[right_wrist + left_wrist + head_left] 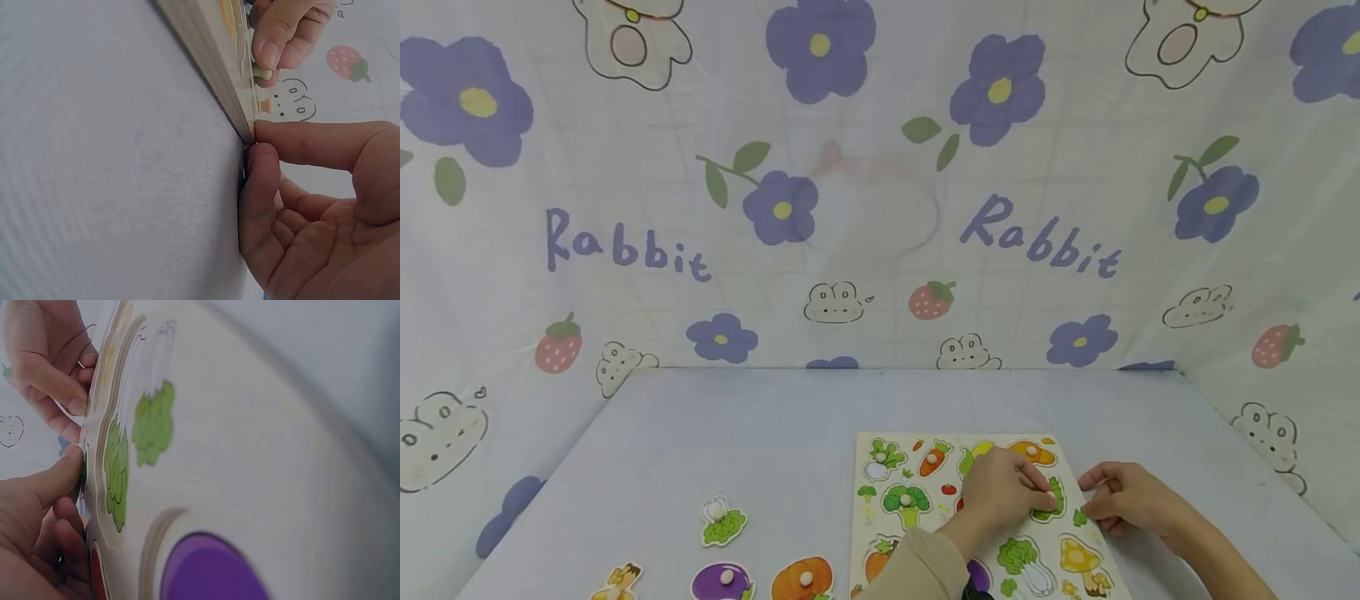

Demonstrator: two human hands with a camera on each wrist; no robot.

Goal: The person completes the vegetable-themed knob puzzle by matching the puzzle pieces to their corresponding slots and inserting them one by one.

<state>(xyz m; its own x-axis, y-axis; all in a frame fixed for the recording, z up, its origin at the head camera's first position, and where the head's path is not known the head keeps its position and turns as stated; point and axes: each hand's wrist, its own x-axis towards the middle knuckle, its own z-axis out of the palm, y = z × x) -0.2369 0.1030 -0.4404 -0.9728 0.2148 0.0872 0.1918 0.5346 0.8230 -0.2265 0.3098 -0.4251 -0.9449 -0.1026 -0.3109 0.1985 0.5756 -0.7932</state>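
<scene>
A wooden vegetable peg-puzzle board [951, 523] lies on the table. My left hand [1000, 493] reaches across it and pinches the pale knob of a green vegetable piece [1055, 510] at the board's right side. This piece lies at its slot; whether it is fully seated I cannot tell. In the right wrist view the knob [262, 73] shows between thumb and finger. My right hand [1142, 504] grips the board's right edge between thumb and a finger, the other fingers curled. The left wrist view shows the left hand [37, 519] below the right hand [53, 369].
Left of the board lie loose knobbed pieces: a bok choy-like one [724, 522], an eggplant [722, 581], a pumpkin [802, 579] and a yellow-brown one [617, 583]. Carrot [934, 460] and broccoli [906, 502] pieces sit in the board. A patterned curtain [880, 250] stands behind.
</scene>
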